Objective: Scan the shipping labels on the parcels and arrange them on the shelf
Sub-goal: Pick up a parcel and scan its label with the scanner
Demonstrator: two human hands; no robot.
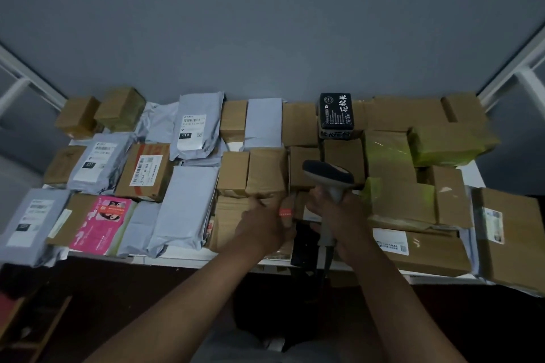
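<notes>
The fingers of the right hand [333, 215] are wrapped round the grey handle of a handheld scanner [328, 178], whose dark head is pointed away from the person, over the brown boxes in the middle of the tabletop [188, 255]. The fingers of the left hand [265, 225] are curled on a small brown parcel [286, 209] with a red strip on it, held just beside the scanner hand at the near edge; how firmly it is gripped cannot be told.

Outward from the hands, the surface is covered by parcels lying touching one another: brown taped boxes in the centre and right, grey poly mailers at the left, a pink printed packet [100, 225] at the near left, yellow-green wrapped parcels [451, 143] at the far right, and a black carton [336, 112] at the back.

The task is judged to be at an early or middle stage: one parcel is in hand for scanning, many lie unsorted, and no filled shelf is shown.

Little writing can be read. "010" is seen on a far mailer label [190, 132], "231" on a left mailer label [93, 163], and "JE 504" on a boxed label [144, 171]. Large white Chinese characters are printed on the black carton.
</notes>
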